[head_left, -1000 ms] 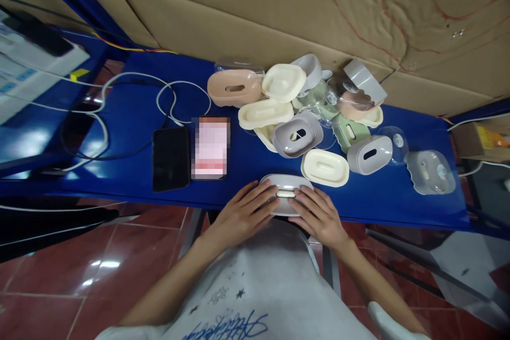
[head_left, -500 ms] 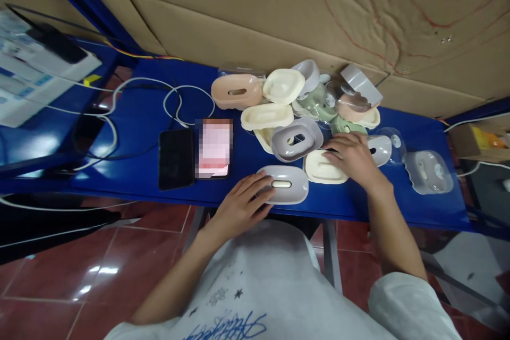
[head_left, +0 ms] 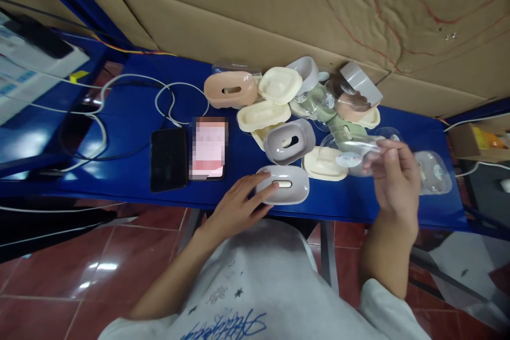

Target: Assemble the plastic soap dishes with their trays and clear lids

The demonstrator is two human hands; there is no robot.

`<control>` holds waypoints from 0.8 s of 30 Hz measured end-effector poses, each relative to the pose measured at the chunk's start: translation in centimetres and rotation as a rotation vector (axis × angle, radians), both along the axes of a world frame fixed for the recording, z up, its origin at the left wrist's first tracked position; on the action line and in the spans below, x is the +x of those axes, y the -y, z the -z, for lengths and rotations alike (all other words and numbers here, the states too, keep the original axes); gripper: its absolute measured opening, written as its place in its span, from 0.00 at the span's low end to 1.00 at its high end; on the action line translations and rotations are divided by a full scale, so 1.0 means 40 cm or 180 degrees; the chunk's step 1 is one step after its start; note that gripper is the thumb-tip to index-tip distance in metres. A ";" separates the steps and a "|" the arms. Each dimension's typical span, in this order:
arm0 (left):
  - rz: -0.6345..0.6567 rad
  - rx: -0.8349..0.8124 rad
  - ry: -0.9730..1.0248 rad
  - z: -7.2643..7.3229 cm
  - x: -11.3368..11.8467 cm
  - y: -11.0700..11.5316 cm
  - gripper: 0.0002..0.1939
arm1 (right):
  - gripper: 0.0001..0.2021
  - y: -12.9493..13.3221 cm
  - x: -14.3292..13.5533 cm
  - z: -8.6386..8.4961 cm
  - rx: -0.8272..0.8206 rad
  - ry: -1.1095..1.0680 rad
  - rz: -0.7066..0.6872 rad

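Note:
On the near edge of the blue table, a grey oval soap dish (head_left: 297, 194) sits with a cream insert in its slot. My left hand (head_left: 239, 204) grips its left side, fingers over the rim and one fingertip at the insert. My right hand (head_left: 396, 175) is raised at the right, pinching a clear plastic cover (head_left: 364, 149) with a round sticker. Below and left of this cover lies a cream tray (head_left: 324, 164). Just behind the held dish, a tilted grey dish (head_left: 285, 141) with an open slot leans on cream trays (head_left: 265, 115).
A peach dish (head_left: 231, 98), green parts (head_left: 350, 130) and more clear covers are piled at the back. A clear-covered grey dish (head_left: 432, 180) lies far right. Two phones, one black (head_left: 168, 159) and one lit (head_left: 209, 149), lie left, near white cables (head_left: 105, 90).
My right hand has moved right and up from the cream tray and now holds a clear cover. A grey dish beneath it is no longer plainly seen. My left hand stays on its dish.

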State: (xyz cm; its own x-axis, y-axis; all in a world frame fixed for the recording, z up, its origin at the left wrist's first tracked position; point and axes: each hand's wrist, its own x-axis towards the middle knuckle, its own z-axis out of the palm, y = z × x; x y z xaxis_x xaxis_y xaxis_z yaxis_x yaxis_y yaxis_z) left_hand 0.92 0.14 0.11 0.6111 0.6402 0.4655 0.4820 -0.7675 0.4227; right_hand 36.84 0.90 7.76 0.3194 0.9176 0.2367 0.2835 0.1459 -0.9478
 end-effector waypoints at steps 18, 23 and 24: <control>0.0068 -0.0432 0.0251 0.012 -0.017 0.022 0.41 | 0.39 0.190 -0.269 0.124 -0.0232 0.2492 -0.1576; 0.0094 -0.0506 0.0179 0.009 -0.028 0.027 0.36 | 0.38 0.171 -0.248 0.136 0.0398 0.3465 -0.1763; 0.0090 -0.0493 0.0186 0.010 -0.030 0.028 0.35 | 0.36 0.166 -0.244 0.136 0.0468 0.3569 -0.1804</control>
